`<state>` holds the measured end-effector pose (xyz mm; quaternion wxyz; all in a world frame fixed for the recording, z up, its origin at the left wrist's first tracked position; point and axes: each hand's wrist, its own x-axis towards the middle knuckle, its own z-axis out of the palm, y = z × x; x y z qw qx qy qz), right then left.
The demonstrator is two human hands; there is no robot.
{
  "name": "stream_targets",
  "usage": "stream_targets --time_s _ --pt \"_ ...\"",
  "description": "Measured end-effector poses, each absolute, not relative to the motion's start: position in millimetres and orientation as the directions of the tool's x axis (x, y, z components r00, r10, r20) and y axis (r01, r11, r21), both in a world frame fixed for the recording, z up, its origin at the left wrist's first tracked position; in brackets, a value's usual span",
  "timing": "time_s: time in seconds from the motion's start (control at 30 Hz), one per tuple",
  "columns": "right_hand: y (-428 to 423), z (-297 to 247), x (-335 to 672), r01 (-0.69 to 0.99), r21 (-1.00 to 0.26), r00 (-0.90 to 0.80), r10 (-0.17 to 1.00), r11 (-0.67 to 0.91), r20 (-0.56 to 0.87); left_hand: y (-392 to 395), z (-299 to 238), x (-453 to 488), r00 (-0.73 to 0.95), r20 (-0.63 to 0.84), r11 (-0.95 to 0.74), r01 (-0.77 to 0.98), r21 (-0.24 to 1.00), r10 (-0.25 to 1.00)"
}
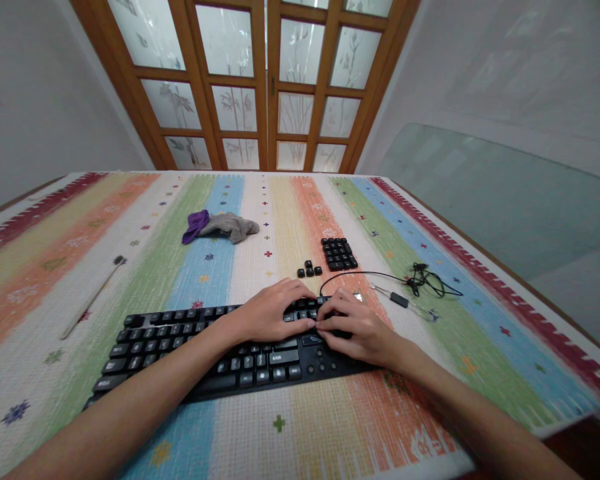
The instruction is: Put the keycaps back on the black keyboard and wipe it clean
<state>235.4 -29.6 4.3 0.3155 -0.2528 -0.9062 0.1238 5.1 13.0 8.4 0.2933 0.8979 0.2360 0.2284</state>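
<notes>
A black keyboard (215, 347) lies across the striped tablecloth, angled with its right end further from me. My left hand (270, 310) rests palm down on the keys near the right end, fingers curled and pressed onto them. My right hand (357, 327) sits beside it, fingertips bent down onto the keys at the same spot. The fingertips of both hands meet. Whether they pinch a key I cannot tell. Removed black keycaps (339, 253) lie in a block behind the hands, with a few more keycaps (309, 269) to its left.
The keyboard's black cable (430, 281) coils at the right, beside a small metal tool (397, 298). A grey and purple cloth (220, 225) lies at the back. A thin brush (94, 297) lies at the left. The table edge (555, 313) runs along the right; wooden glazed doors stand behind.
</notes>
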Motion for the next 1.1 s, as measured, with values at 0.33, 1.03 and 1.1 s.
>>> stream_targets --time_s 0.33,1.03,1.1 --pt "-28.6 5.5 236.4 0.362 -0.439 -0.669 0.557 0.823 0.492 14.0 6.1 6.2 0.784 0.271 -0.718 0.292 0.632 0.558" --pt "-26.6 4.8 236.3 0.352 -0.501 -0.664 0.588 0.791 0.462 15.9 3.6 5.6 0.776 0.240 -0.685 0.311 0.659 0.583" --pt "-26.5 5.9 235.7 0.358 -0.515 -0.664 0.600 0.779 0.446 15.7 4.3 5.8 0.772 0.237 -0.679 0.316 0.662 0.590"
